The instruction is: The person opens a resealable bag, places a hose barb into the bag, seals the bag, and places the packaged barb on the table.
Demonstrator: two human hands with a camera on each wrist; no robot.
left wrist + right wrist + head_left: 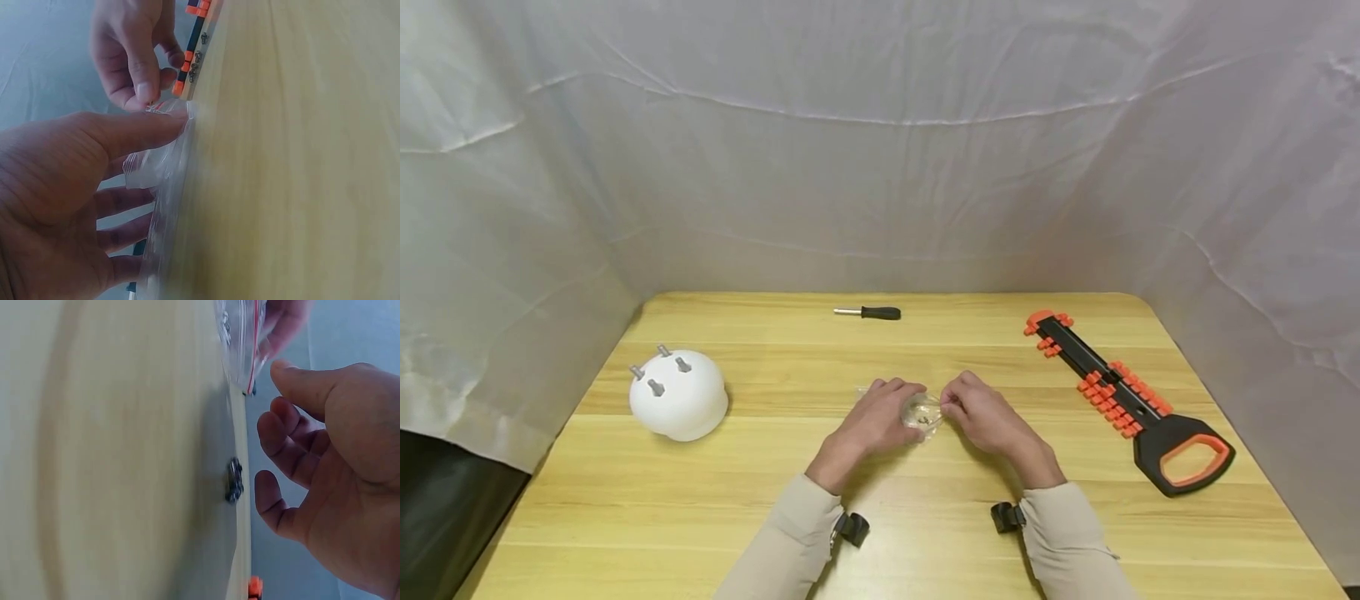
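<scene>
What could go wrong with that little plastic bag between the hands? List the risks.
1. The clear zip bag holds small metal parts, and both the left hand and the right hand pinch it at its edges; a sharp pull might scatter them across the table.
2. One small screw already lies loose on the wood by the right hand and could be brushed away unnoticed.

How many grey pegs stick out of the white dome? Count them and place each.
4 on the white dome: one at the top, one left, one right, one nearest the camera. The dome's far side may hide more.
</scene>
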